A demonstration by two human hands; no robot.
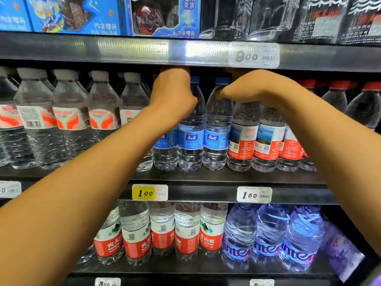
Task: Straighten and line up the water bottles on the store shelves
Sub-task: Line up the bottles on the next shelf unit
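Note:
On the middle shelf (pixel 206 179) three blue-label water bottles stand side by side in the front row, upright. My left hand (pixel 174 89) is closed over the top of the leftmost blue-label bottle (pixel 165 146), hiding its cap. The other two blue-label bottles (pixel 191 139) (pixel 216 139) show their blue caps. My right hand (pixel 249 87) is curled over the neck of the first red-label bottle (pixel 242 141), its thumb tip touching the neighbouring blue-label bottle's shoulder. My fingers are hidden behind the bottle tops.
White-capped bottles with orange labels (pixel 70 120) fill the shelf's left side, red-capped ones (pixel 367 104) the right. The upper shelf edge (pixel 144 50) hangs just above my hands. Below stand red-and-white label bottles (pixel 162 234) and purple bottles (pixel 268 240).

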